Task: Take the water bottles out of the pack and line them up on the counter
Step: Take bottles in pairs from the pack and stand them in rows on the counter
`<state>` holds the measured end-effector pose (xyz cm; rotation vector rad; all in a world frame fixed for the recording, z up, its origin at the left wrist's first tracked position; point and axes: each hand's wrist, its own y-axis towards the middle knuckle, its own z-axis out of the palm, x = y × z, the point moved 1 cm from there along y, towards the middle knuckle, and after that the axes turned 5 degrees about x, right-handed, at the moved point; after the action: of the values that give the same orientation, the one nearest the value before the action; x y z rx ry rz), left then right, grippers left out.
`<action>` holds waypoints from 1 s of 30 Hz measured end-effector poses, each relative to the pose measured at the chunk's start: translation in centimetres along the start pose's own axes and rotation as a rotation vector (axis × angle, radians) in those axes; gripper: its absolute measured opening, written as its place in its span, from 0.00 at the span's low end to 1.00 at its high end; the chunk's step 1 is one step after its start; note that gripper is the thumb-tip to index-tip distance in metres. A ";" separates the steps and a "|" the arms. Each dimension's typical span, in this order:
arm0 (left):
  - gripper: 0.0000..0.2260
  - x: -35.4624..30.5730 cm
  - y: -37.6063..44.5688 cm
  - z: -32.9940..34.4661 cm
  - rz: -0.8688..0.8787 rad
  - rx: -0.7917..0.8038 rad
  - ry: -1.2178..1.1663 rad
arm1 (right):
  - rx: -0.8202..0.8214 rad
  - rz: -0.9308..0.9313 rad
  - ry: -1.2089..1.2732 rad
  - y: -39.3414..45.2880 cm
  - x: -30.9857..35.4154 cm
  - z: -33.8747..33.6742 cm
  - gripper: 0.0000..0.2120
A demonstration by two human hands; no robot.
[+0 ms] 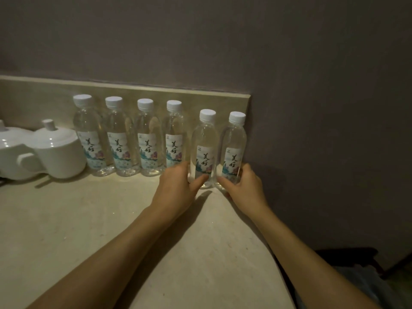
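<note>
Surface: pale beige stone counter point(78, 219) in dim light, with a low matching backsplash point(156, 94) along the back and a dark grey wall point(323, 130) closing off the right end.
Back row: four clear plastic water bottles point(124, 139) with white caps and pale printed labels stand upright against the backsplash, close together, labels facing forward.
Front pair: a fifth clear bottle point(204, 148) and a sixth clear bottle point(233, 150) stand upright side by side, nearer the viewer than the back row, the sixth just beside the grey wall.
Left hand point(176, 188): fingers and thumb curl around the base of the fifth bottle, gripping it.
Right hand point(244, 186): fingers and thumb wrap the base of the sixth bottle, gripping it.
Left end: two white ceramic lidded jars point(55, 150) sit just beside the first bottle.
Open room: bare counter stretches in front of the row toward the viewer; its front edge curves away at lower right.
</note>
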<state>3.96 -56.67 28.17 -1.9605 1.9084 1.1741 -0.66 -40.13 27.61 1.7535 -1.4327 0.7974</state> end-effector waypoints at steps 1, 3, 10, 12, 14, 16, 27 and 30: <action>0.18 0.0 0.2 -0.1 -0.005 -0.020 0.010 | -0.001 -0.003 -0.006 0.0 0.0 0.0 0.25; 0.19 -0.2 0.7 -0.3 -0.032 -0.026 0.057 | -0.001 -0.009 -0.021 0.1 0.0 -0.1 0.25; 0.18 -0.9 1.5 0.4 -0.063 0.065 0.284 | -0.003 -0.006 -0.023 1.1 0.3 0.1 0.25; 0.18 -1.0 1.8 0.5 -0.058 0.085 0.293 | -0.003 -0.009 -0.021 1.4 0.2 0.2 0.25; 0.19 -1.0 2.2 0.6 -0.058 0.103 0.324 | -0.004 -0.012 -0.021 1.8 0.2 0.3 0.25; 0.19 -0.9 2.7 0.7 -0.058 0.110 0.376 | 0.000 -0.013 -0.026 2.2 0.3 0.4 0.25; 0.19 -0.1 4.2 1.4 -0.089 0.120 0.473 | -0.007 -0.026 -0.041 4.3 0.7 1.7 0.26; 0.17 0.1 4.3 1.6 -0.069 0.138 0.522 | -0.022 -0.029 -0.049 4.6 0.7 2.0 0.25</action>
<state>-0.55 -56.50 28.78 -2.3972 2.0495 0.5206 -4.98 -42.73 27.82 1.7843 -1.4393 0.7262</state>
